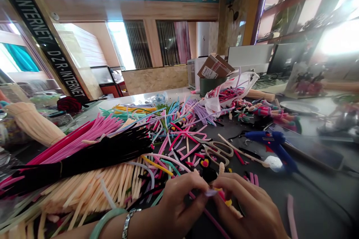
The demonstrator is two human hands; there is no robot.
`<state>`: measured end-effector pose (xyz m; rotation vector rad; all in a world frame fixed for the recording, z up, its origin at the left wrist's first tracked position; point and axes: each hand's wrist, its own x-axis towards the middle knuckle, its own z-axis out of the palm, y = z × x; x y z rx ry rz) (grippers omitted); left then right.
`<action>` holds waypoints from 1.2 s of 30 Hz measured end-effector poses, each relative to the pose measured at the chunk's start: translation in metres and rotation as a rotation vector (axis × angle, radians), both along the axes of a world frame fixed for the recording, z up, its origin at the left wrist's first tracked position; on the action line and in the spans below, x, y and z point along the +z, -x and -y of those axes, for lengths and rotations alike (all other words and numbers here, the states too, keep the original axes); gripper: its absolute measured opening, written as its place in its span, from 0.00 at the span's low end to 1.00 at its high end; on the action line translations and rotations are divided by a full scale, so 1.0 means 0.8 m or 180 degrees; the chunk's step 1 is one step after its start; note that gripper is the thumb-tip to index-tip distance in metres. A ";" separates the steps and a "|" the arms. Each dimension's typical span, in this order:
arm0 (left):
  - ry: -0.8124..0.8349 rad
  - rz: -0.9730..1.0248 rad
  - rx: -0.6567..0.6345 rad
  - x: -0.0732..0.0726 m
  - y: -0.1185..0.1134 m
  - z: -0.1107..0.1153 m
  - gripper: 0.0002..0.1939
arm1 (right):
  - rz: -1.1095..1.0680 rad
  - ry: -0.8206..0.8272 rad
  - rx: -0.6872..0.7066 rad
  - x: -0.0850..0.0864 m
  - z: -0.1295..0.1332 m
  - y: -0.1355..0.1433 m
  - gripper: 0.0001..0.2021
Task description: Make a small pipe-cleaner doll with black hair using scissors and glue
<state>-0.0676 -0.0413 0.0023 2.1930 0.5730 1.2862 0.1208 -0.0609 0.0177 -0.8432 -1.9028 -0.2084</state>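
Observation:
My left hand (182,198) is closed in a pinch on a short lilac pipe cleaner piece (211,193). Close beside it, my right hand (249,203) has its fingers wrapped round a small pipe cleaner doll (209,173). The doll has a black fuzzy head with a red and yellow ornament, peach limbs and some pink and yellow parts. Much of its body is hidden by my fingers. The two hands meet at the lilac piece. Just beyond them lie scissors (217,150) with greyish handles, among cut pipe cleaner bits.
Bundles of black pipe cleaners (92,157), peach pipe cleaners (84,190) and pink pipe cleaners (92,130) cover the left side. A blue glue gun (269,140) with a cord lies at right, near a tablet-like device (311,149). Finished dolls (269,112) and a plastic bag (246,82) sit farther back.

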 end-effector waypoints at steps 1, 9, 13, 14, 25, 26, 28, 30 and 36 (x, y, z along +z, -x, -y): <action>-0.0004 -0.0002 -0.0012 0.000 0.000 0.000 0.09 | -0.0003 0.0007 0.0009 0.001 0.000 -0.001 0.05; -0.0215 0.0220 -0.0250 0.002 -0.003 -0.004 0.15 | 0.0031 0.0430 0.0493 0.001 0.002 -0.005 0.06; -0.0339 0.0376 -0.0273 0.005 -0.008 -0.006 0.16 | -0.0088 0.0726 0.0683 -0.006 0.003 -0.007 0.05; -0.0322 0.0401 -0.0260 0.006 -0.009 -0.006 0.15 | -0.0129 0.0805 0.0732 -0.007 0.003 -0.007 0.05; -0.0048 -0.0006 0.0224 0.005 -0.007 -0.005 0.11 | -0.0615 0.0757 0.0738 -0.007 -0.003 -0.006 0.06; -0.0040 -0.0020 0.0230 0.005 -0.007 -0.006 0.12 | -0.0599 0.0781 0.0734 -0.007 -0.003 -0.007 0.07; -0.0063 -0.0008 0.0227 0.006 -0.007 -0.007 0.14 | -0.0566 0.0812 0.0744 -0.008 -0.004 -0.008 0.08; -0.0043 -0.0021 0.0227 0.006 -0.007 -0.007 0.14 | -0.0548 0.0743 0.0730 -0.007 -0.004 -0.008 0.08; 0.0266 -0.0108 0.0264 0.007 -0.008 -0.008 0.05 | -0.0454 0.0492 0.0544 -0.004 -0.004 -0.007 0.07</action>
